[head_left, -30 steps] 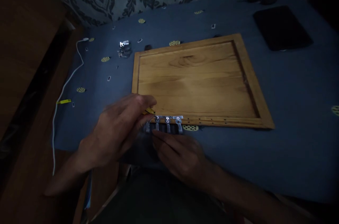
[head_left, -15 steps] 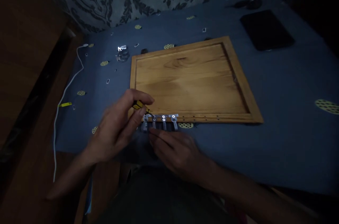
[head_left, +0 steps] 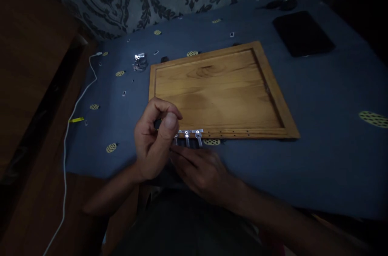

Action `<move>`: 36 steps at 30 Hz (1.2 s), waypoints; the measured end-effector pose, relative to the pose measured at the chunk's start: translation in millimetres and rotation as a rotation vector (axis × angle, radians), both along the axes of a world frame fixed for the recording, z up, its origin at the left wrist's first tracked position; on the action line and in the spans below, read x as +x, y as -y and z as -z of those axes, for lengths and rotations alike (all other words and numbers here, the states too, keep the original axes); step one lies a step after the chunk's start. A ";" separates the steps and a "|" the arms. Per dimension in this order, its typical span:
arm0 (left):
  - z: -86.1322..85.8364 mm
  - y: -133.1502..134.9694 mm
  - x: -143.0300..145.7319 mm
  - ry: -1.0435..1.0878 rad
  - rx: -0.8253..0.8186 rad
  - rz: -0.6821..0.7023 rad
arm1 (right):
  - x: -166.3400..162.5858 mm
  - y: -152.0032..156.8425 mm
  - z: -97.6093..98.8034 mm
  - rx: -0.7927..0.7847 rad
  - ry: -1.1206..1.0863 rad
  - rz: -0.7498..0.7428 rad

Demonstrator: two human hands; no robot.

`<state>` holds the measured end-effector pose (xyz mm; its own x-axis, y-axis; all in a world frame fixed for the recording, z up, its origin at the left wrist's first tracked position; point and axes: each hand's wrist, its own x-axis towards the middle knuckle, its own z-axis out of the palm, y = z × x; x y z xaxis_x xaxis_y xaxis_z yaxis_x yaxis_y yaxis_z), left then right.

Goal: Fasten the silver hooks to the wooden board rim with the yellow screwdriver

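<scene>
My left hand is closed round a screwdriver, its thumb and bent forefinger over the front edge of a framed wooden panel. Only a dark bit of the handle shows between the fingers; the tip is hidden. Along that edge stands a row of T-shaped metal hooks with bright cross-head screws, their stems pointing toward me. Just below them my right hand is closed, its fingertips pinched at the lower end of one hook beside the left thumb. The hook at the row's left end is hidden by my left hand.
Loose metal hooks lie left of the panel on the blue patterned cloth. A black tablet-like slab and a dark handled object lie at the back right. A white cable with a yellow tag runs down the left.
My left hand has turned and moved right, with its thumb now upright, covering the screwdriver and the leftmost hook. My right hand has stayed almost in place.
</scene>
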<state>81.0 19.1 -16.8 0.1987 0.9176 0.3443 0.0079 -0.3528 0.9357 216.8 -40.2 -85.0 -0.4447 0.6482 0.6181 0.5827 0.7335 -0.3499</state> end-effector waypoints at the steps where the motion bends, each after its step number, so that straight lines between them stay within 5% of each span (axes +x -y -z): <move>1: -0.2 -1.1 1.6 0.027 0.008 0.010 | 0.3 0.2 -0.5 -0.006 0.002 -0.003; 25: -3.0 -11.8 11.6 0.158 -0.047 0.066 | 1.0 1.4 -0.1 0.005 0.008 0.000; 36: -2.8 -1.2 7.0 0.220 0.001 -0.080 | -0.1 2.1 2.6 0.010 0.008 0.015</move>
